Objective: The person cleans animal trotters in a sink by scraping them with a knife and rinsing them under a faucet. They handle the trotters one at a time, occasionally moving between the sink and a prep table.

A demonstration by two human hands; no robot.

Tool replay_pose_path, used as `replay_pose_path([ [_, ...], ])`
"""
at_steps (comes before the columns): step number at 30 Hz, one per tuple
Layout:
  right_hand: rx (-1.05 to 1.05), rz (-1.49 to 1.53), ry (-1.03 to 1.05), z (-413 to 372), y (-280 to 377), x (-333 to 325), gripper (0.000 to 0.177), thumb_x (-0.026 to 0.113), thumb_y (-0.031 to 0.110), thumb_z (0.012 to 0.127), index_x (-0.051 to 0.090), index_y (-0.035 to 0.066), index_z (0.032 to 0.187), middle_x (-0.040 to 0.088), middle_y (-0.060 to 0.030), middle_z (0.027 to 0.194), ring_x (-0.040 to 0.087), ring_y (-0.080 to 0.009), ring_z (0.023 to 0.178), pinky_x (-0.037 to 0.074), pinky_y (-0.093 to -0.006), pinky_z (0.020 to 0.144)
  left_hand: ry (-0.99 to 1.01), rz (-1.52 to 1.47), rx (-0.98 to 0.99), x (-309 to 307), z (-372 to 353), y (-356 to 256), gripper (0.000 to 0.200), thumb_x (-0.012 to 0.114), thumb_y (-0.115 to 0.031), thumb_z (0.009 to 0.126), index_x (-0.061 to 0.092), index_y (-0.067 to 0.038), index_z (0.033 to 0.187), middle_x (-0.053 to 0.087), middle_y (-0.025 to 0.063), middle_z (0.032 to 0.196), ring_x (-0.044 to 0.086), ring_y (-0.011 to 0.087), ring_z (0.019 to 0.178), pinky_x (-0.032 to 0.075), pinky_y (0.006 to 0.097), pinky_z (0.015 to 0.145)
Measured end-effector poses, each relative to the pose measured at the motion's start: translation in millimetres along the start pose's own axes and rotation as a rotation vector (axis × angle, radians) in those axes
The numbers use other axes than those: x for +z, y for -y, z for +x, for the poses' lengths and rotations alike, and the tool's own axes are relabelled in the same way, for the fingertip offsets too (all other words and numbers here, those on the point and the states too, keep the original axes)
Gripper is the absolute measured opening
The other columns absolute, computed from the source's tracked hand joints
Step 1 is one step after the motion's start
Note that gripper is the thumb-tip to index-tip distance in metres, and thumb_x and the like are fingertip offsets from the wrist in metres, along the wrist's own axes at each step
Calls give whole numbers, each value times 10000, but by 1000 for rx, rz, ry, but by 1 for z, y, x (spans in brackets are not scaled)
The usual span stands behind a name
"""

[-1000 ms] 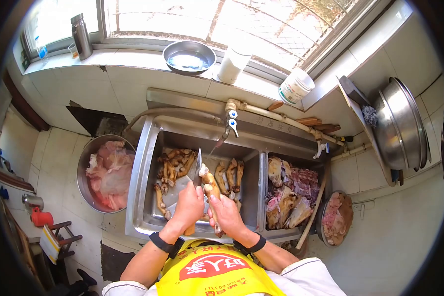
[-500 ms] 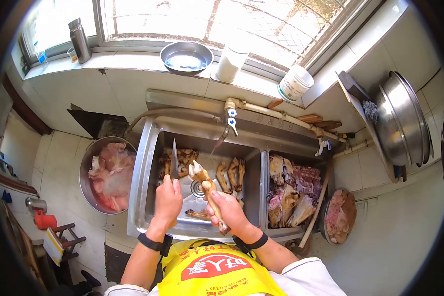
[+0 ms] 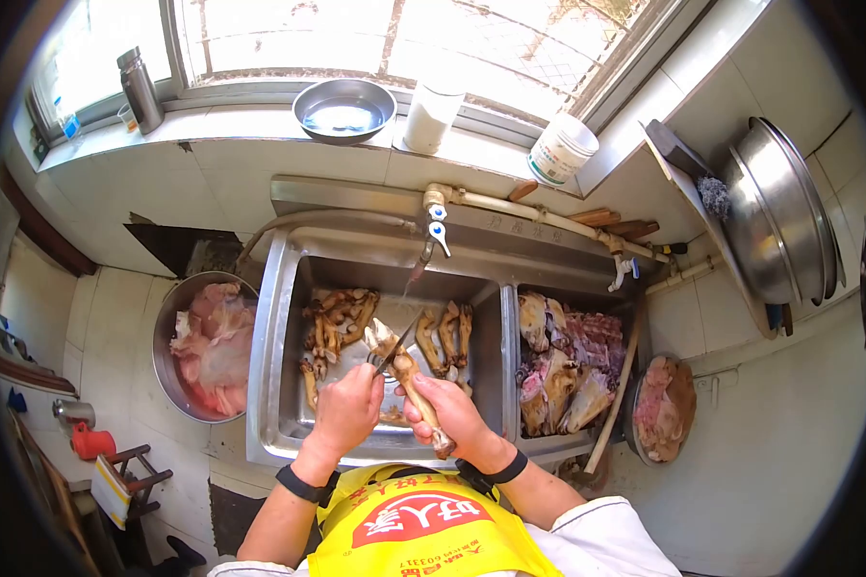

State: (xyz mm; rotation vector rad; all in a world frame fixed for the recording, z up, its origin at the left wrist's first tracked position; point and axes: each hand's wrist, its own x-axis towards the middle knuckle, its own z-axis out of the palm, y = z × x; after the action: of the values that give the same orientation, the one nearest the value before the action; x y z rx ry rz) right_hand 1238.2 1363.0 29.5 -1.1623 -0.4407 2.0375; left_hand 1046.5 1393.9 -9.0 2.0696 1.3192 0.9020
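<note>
Over the left basin of the steel sink [image 3: 271, 385], my right hand [image 3: 445, 409] is wrapped round the lower part of an animal leg [image 3: 406, 370], whose hoof end points up and left. My left hand [image 3: 348, 409] is closed on the handle of a knife [image 3: 399, 344]. The blade slants up to the right across the leg; whether it cuts in is too small to tell. More legs [image 3: 342, 322] lie in the basin at the left, and several others [image 3: 445, 337] at its right side.
A tap [image 3: 437, 226] rises behind the basin. The right basin holds animal heads and meat [image 3: 573, 370]. A meat-filled pot [image 3: 207, 346] stands at the left, a bowl of meat [image 3: 664, 409] at the right. A wooden stick [image 3: 614, 409] leans by the sink.
My left hand has moved right towards the leg, and the knife has swung from upright beside it to slanting across it. The whole view has shifted slightly.
</note>
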Motion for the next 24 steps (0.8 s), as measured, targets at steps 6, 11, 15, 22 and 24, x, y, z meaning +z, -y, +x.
replay_pose_path([
  [6,-32,-233,-18,-3,1,0,367,447,398,1120,562,49,1104,565,-8,742,504,-76,484,419,-212,456,-46,151,-71,-1,8,-10,161,640,-155,980,530,-53,921,647,202,811,645,445,669,502,519,566],
  [11,-53,-340,21,-11,7,-4,360,455,409,1116,533,67,1038,570,-2,745,527,-70,497,434,-216,466,-5,-7,-78,9,1,-3,176,628,-162,988,527,-33,924,651,229,781,647,467,689,501,541,587],
  [15,-95,-505,21,-12,8,-9,351,460,407,1116,515,82,997,567,10,748,529,-59,501,441,-210,480,129,-102,-72,11,-1,7,169,609,-161,996,533,-23,935,653,244,763,650,480,717,495,555,605],
  [22,-98,-633,1,-10,23,-10,366,458,412,1115,533,65,1027,563,18,740,529,-51,501,440,-207,476,243,-427,-157,8,-2,22,264,572,-251,1047,550,-17,928,653,188,703,644,388,587,461,457,522],
  [24,-60,-593,54,-7,28,-13,366,464,415,1114,541,64,1042,561,18,739,525,-48,499,432,-204,469,425,-785,-469,8,-3,26,331,539,-314,1078,554,-38,896,607,58,653,567,186,487,411,335,464],
])
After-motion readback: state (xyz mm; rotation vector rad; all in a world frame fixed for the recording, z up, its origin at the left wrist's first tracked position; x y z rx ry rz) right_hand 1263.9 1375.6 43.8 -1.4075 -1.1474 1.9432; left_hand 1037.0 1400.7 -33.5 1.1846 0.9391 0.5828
